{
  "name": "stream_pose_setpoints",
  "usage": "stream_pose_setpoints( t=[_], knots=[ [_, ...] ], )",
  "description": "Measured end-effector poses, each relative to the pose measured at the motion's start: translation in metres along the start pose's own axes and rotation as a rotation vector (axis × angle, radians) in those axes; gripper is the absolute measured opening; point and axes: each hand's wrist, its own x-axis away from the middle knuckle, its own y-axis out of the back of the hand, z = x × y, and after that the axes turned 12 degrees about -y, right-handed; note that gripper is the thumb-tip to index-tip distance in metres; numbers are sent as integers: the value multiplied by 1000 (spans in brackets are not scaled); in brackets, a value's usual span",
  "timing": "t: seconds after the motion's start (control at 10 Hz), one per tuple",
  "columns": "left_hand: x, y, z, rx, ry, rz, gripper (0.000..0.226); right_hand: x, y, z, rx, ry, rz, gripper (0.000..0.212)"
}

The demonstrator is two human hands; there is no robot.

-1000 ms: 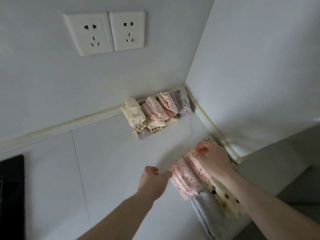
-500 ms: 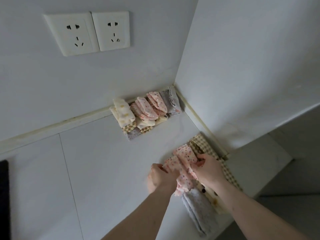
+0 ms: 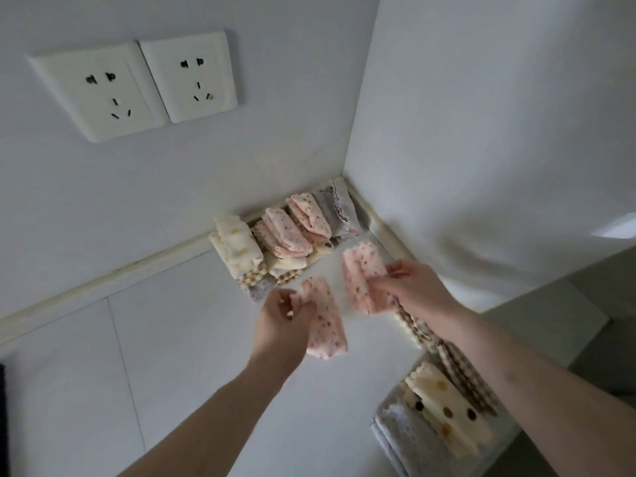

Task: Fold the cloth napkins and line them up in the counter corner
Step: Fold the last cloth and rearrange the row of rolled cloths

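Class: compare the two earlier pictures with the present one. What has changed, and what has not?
Both hands left the pile: the left hand now holds one pink napkin, the right hand another, lifted toward the corner. The folded row and the remaining pile are unchanged.

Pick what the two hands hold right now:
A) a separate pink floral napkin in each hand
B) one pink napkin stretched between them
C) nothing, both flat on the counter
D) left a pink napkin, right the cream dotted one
A: the left hand grips one pink floral napkin and the right hand grips another pink floral napkin, with bare counter showing between the two cloths.
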Motion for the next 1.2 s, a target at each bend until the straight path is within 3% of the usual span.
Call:
stream_pose_setpoints(
  t=[0.1,0.2,0.3,0.6,0.7,0.8,0.9,1.0,1.1,1.2],
  knots=[
    [-28,3,-34,53,-105,-46,10,-18,9,27,-198,20,-35,34],
    [-83,-4,-71,50,-184,-115,17,-43,10,67,-324,77,-111,22],
    [-133,-15,-95,-47,-149,-123,21,-71,6,95,-348,71,-131,24],
    [-197,-33,-76,-211,-6,-40,55,-142,-25,116,-76,31,-148,33],
    [-196,-38,-71,-308,41,5,70,-143,-31,110,110,75,-214,19],
    [-196,-42,-75,-426,37,-94,64,-140,-30,104,165,130,-260,20],
    [-186,-44,-80,-444,-34,-112,68,-131,-23,97,148,174,-269,39],
    [-150,-38,-87,-458,-235,-66,78,-105,-10,80,177,203,-277,50],
    [-113,-37,-83,-456,-416,-63,76,-81,2,58,240,198,-296,39],
    [-57,-45,-59,-436,-491,67,70,-50,23,16,377,143,-246,31]
  ],
)
